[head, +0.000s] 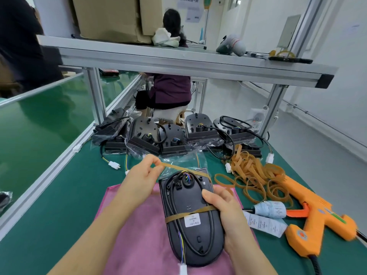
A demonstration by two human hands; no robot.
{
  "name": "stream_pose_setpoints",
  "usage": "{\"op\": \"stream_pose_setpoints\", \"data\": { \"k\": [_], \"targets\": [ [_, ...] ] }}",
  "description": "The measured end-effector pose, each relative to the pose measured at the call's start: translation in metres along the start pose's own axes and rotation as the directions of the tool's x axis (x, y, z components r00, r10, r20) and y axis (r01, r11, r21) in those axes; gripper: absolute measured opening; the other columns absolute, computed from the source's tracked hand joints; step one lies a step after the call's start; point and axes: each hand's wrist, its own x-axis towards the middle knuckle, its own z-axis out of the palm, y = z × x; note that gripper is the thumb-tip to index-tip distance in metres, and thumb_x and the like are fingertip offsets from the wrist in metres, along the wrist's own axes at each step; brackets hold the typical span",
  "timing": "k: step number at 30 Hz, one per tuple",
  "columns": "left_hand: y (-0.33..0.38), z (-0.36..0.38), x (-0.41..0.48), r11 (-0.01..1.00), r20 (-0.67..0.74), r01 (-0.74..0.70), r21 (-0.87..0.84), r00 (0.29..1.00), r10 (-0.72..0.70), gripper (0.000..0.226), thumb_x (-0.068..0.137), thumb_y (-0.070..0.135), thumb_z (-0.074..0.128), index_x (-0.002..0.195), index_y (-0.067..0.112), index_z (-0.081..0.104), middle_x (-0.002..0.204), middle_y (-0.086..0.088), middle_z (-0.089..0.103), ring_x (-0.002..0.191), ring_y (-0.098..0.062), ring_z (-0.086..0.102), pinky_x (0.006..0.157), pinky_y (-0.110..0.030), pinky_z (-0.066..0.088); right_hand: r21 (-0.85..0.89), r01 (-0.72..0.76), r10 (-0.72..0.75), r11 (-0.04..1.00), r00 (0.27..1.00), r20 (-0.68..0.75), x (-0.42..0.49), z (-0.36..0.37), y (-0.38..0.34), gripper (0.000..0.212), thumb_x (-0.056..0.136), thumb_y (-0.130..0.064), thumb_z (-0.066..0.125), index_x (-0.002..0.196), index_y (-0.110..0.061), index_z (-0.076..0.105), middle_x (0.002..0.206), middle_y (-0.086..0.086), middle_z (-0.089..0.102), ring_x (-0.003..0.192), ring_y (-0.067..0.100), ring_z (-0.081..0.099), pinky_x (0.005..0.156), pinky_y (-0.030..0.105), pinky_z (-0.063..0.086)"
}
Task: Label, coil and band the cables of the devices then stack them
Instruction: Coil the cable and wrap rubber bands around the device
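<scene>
So one black device is lying back-up on a pink cloth on the green table, its cable looped on top and one white label stuck on. Two rubber bands on it: one band round the middle, a second band stretched over the far end, pinched by the left hand. The right hand grips the device's right edge. Roughly six more devices sit behind, loose bands piled to the right, plus one orange glue gun.

factory assembly line | green bench mat | aluminium-frame shelf | seated worker
</scene>
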Motion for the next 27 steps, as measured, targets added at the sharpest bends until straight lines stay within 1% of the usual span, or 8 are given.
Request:
{"op": "stream_pose_setpoints", "data": {
  "k": [4, 7, 11, 14, 17, 22, 24, 27],
  "targets": [
    [0.016, 0.007, -0.008, 0.939, -0.155, -0.159, 0.303, 0.965, 0.213, 0.015, 0.1, 0.034, 0.041, 0.095, 0.023, 0.051, 0.045, 0.006, 0.04, 0.053, -0.028, 0.052, 0.055, -0.04, 0.042, -0.059, -0.033, 0.032, 0.998, 0.999, -0.021, 0.001, 0.006, 0.006, 0.059, 0.048, -0.029, 0.08, 0.101, -0.009, 0.062, 0.082, 0.016, 0.073, 0.065, 0.027, 0.069, 0.061, 0.035, 0.056],
    [0.029, 0.009, -0.017, 0.808, -0.156, -0.347, 0.476, 0.871, 0.465, 0.018, 0.096, 0.039, 0.035, 0.095, 0.024, 0.046, 0.046, -0.001, 0.051, 0.046, -0.031, 0.056, 0.042, -0.035, 0.045, -0.044, -0.045, 0.043, 0.998, 0.998, -0.037, 0.003, 0.009, 0.007, 0.056, 0.048, -0.03, 0.079, 0.097, -0.008, 0.062, 0.083, 0.015, 0.072, 0.069, 0.027, 0.067, 0.068, 0.038, 0.054],
    [0.032, 0.01, -0.024, 0.606, -0.045, -0.576, 0.549, 0.704, 0.709, 0.02, 0.099, 0.037, 0.035, 0.087, 0.023, 0.042, 0.045, 0.001, 0.05, 0.039, -0.022, 0.053, 0.031, -0.025, 0.037, 0.016, -0.063, 0.064, 0.998, 0.997, -0.04, 0.003, 0.011, 0.007, 0.051, 0.055, -0.026, 0.077, 0.098, -0.004, 0.061, 0.086, 0.02, 0.069, 0.073, 0.029, 0.065, 0.071, 0.039, 0.052],
    [0.024, 0.009, -0.028, 0.55, -0.019, -0.635, 0.542, 0.645, 0.764, 0.033, 0.105, 0.038, 0.021, 0.086, 0.022, 0.042, 0.047, 0.004, 0.05, 0.04, -0.019, 0.052, 0.032, -0.023, 0.034, 0.072, -0.069, 0.072, 0.995, 0.997, -0.037, 0.002, 0.008, 0.007, 0.043, 0.061, -0.02, 0.075, 0.098, -0.003, 0.061, 0.087, 0.021, 0.069, 0.074, 0.031, 0.066, 0.072, 0.04, 0.053],
    [0.011, 0.002, -0.032, 0.604, -0.066, -0.607, 0.517, 0.675, 0.735, 0.034, 0.106, 0.04, 0.02, 0.087, 0.023, 0.043, 0.047, 0.003, 0.051, 0.039, -0.019, 0.051, 0.032, -0.025, 0.037, 0.124, -0.078, 0.081, 0.989, 0.996, -0.021, -0.001, 0.005, 0.003, 0.039, 0.062, -0.017, 0.074, 0.096, -0.002, 0.063, 0.091, 0.026, 0.069, 0.077, 0.034, 0.066, 0.077, 0.045, 0.054],
    [-0.013, 0.0, -0.044, 0.785, -0.124, -0.498, 0.369, 0.811, 0.572, 0.035, 0.103, 0.05, 0.02, 0.088, 0.027, 0.042, 0.049, 0.002, 0.05, 0.04, -0.019, 0.05, 0.038, -0.031, 0.041, 0.165, -0.067, 0.07, 0.984, 0.998, -0.009, -0.004, 0.006, 0.003, 0.036, 0.058, -0.017, 0.074, 0.09, -0.004, 0.067, 0.091, 0.025, 0.071, 0.077, 0.037, 0.068, 0.084, 0.056, 0.051],
    [-0.019, 0.003, -0.049, 0.834, -0.156, -0.446, 0.325, 0.845, 0.512, 0.032, 0.102, 0.051, 0.024, 0.088, 0.028, 0.042, 0.05, 0.004, 0.051, 0.042, -0.018, 0.051, 0.043, -0.035, 0.042, 0.172, -0.099, 0.102, 0.98, 0.995, -0.008, -0.004, 0.008, 0.003, 0.043, 0.06, -0.018, 0.075, 0.099, -0.003, 0.065, 0.098, 0.027, 0.07, 0.089, 0.045, 0.067, 0.089, 0.064, 0.048],
    [-0.02, 0.001, -0.049, 0.893, -0.208, -0.37, 0.254, 0.881, 0.425, 0.015, 0.095, 0.042, 0.036, 0.087, 0.031, 0.042, 0.051, 0.014, 0.044, 0.053, -0.016, 0.05, 0.049, -0.03, 0.039, 0.126, -0.088, 0.088, 0.988, 0.996, 0.006, -0.006, 0.011, 0.007, 0.044, 0.057, -0.02, 0.077, 0.098, -0.004, 0.07, 0.104, 0.028, 0.068, 0.093, 0.043, 0.066, 0.091, 0.06, 0.049]
  ]
}}
